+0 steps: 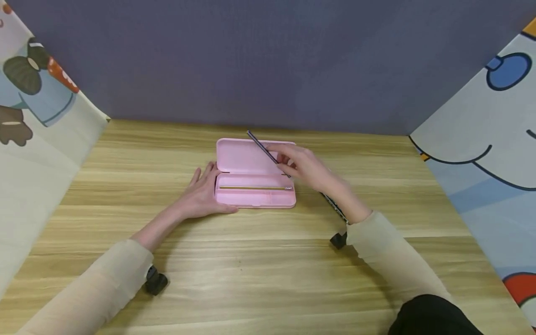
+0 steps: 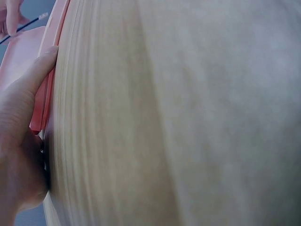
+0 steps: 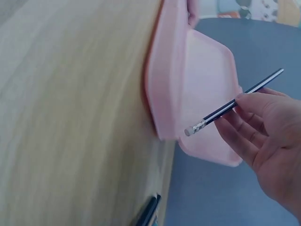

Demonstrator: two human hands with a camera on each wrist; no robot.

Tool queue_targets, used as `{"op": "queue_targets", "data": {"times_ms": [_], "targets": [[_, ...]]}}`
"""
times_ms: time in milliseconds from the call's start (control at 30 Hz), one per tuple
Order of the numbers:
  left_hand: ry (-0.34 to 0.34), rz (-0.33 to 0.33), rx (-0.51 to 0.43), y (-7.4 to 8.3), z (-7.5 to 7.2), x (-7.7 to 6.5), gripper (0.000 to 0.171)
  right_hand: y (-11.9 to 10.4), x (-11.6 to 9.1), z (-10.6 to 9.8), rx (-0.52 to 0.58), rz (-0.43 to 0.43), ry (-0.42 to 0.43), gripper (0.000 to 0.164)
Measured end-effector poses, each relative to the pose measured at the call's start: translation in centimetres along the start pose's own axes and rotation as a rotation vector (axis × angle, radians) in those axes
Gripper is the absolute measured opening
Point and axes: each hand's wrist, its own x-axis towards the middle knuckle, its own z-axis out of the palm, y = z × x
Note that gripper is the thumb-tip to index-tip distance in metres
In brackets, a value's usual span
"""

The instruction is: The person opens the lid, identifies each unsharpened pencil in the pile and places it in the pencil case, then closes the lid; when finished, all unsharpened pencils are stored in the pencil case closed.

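Observation:
A pink pencil case (image 1: 243, 199) lies on the table with its lid (image 1: 236, 156) folded back away from me. Inside its tray lies a yellow pencil (image 1: 255, 188), eraser end to the right. My left hand (image 1: 201, 195) rests at the case's left end, fingers spread along the side and thumb (image 2: 40, 68) straight along the front edge. Above the case, my right hand (image 1: 303, 165) pinches a dark striped pencil (image 3: 221, 112) between thumb and fingers. In the right wrist view, its white eraser end points down toward the case.
More dark pencils (image 1: 333, 207) lie on the wooden table (image 1: 251, 279), partly hidden beneath my right forearm. A grey-blue panel (image 1: 259, 65) stands behind the table, with cartoon-printed panels (image 1: 481, 116) at both sides.

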Motion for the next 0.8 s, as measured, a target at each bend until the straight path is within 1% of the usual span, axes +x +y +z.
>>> {"op": "queue_targets", "data": {"times_ms": [200, 400, 533, 567, 667, 733, 800], "targets": [[0.009, -0.008, 0.004, -0.2, -0.1, -0.2, 0.116, -1.0, 1.1, 1.9, -0.182, -0.025, -0.101, 0.044], [0.008, -0.015, 0.000, -0.4, -0.3, -0.4, 0.116, -1.8, 2.0, 3.7, -0.313, -0.071, -0.227, 0.033], [0.005, -0.017, -0.004, -0.4, -0.4, -0.5, 0.115, -2.0, 2.2, 4.6, -0.410, -0.115, -0.270, 0.032], [0.004, -0.018, -0.004, -0.4, -0.4, -0.5, 0.115, -2.1, 2.2, 4.7, -0.419, -0.117, -0.275, 0.031], [0.000, -0.020, -0.004, -0.4, -0.4, -0.5, 0.115, -2.1, 1.9, 4.3, -0.363, -0.100, -0.267, 0.029], [0.001, -0.016, -0.001, -0.3, -0.4, -0.5, 0.115, -1.9, 1.4, 3.6, -0.289, -0.073, -0.232, 0.028], [0.004, -0.009, 0.001, -0.2, -0.4, -0.4, 0.114, -1.5, 0.7, 2.7, -0.234, -0.058, -0.168, 0.028]]}}
